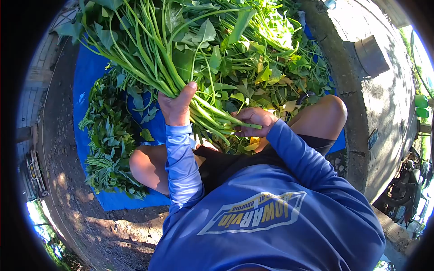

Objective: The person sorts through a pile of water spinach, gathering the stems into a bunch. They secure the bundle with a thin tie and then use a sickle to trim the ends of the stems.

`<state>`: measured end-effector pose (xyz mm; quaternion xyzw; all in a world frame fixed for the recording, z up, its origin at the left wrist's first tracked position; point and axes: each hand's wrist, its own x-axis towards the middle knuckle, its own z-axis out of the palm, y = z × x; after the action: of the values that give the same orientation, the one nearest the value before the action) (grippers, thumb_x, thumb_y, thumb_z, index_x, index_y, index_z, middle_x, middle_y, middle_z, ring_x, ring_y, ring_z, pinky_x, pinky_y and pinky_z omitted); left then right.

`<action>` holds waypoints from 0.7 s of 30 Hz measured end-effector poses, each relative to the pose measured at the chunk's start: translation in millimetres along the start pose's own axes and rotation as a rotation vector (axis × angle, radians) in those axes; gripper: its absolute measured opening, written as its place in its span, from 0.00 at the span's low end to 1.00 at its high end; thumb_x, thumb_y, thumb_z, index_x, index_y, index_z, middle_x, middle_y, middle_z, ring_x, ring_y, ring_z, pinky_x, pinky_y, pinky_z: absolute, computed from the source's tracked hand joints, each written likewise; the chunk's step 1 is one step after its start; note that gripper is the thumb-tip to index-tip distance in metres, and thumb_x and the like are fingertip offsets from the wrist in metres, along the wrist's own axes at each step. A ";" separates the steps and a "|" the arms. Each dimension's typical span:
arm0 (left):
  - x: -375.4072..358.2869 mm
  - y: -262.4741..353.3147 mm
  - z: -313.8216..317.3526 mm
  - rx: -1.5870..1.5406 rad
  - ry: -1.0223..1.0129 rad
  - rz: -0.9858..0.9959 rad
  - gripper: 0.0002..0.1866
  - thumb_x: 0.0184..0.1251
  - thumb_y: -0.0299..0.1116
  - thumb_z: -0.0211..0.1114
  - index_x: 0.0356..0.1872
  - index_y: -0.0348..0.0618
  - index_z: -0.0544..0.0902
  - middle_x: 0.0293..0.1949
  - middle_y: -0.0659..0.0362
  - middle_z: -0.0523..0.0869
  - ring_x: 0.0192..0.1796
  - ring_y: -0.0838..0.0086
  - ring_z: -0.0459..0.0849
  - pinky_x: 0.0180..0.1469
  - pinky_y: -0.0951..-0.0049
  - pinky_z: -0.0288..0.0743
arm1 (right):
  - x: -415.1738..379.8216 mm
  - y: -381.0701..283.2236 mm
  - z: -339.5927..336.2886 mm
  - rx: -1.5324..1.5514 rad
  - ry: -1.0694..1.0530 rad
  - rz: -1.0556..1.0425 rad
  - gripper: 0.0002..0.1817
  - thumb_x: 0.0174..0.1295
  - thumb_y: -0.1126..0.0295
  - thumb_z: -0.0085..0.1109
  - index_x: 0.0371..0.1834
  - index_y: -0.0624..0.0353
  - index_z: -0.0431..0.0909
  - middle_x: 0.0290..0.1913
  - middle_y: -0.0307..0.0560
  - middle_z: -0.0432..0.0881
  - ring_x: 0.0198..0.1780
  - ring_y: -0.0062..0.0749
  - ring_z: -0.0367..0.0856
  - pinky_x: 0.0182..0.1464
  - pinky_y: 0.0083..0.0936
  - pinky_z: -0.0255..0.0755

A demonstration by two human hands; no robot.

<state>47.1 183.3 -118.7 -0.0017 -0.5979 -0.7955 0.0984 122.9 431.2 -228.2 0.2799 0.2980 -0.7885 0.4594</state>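
Observation:
My left hand (177,105) is wrapped round a thick bunch of long-stemmed leafy greens (151,54), its thumb lying over the stems. The leaves fan out up and to the left, while the cut stem ends point down to the right. At those ends, my right hand (257,121) has its fingers closed on the stems, partly hidden behind them. Under and beyond the hands spreads a big heap of loose greens (266,54), with some yellowed leaves (271,74) among them.
A blue tarp (86,67) lies under the greens, between my bent knees and beyond. Bundled greens (108,135) are piled along its left side. To the right runs a concrete ledge (357,108) with a brown pipe-like piece (371,55). Bare dirt (68,153) borders the tarp at left.

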 end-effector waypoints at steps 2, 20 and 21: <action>8.4 3.3 -12.5 0.010 0.107 0.036 0.25 0.57 0.22 0.78 0.59 0.39 0.87 0.51 0.60 0.90 0.47 0.75 0.87 0.54 0.72 0.82 | 14.9 24.5 -34.9 -0.017 0.153 0.041 0.17 0.78 0.62 0.63 0.62 0.60 0.81 0.55 0.48 0.88 0.52 0.37 0.88 0.56 0.41 0.84; 24.9 62.0 -100.4 -0.020 0.581 -0.032 0.21 0.63 0.25 0.76 0.57 0.34 0.86 0.49 0.56 0.90 0.44 0.68 0.90 0.47 0.65 0.88 | 69.8 -164.5 120.7 -2.055 0.916 -0.810 0.11 0.63 0.69 0.61 0.42 0.59 0.90 0.46 0.61 0.90 0.52 0.58 0.89 0.59 0.45 0.82; 24.3 60.0 -104.9 -0.019 0.577 -0.040 0.21 0.63 0.25 0.76 0.57 0.35 0.86 0.49 0.56 0.90 0.43 0.68 0.90 0.46 0.66 0.88 | 80.4 -164.5 106.6 -2.131 0.969 -0.856 0.11 0.62 0.69 0.61 0.41 0.58 0.91 0.46 0.61 0.90 0.52 0.59 0.89 0.59 0.45 0.82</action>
<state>44.9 63.9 -88.6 0.2356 -0.5376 -0.7704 0.2490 -75.4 374.7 -179.8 -0.0895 0.9944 -0.0562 0.0069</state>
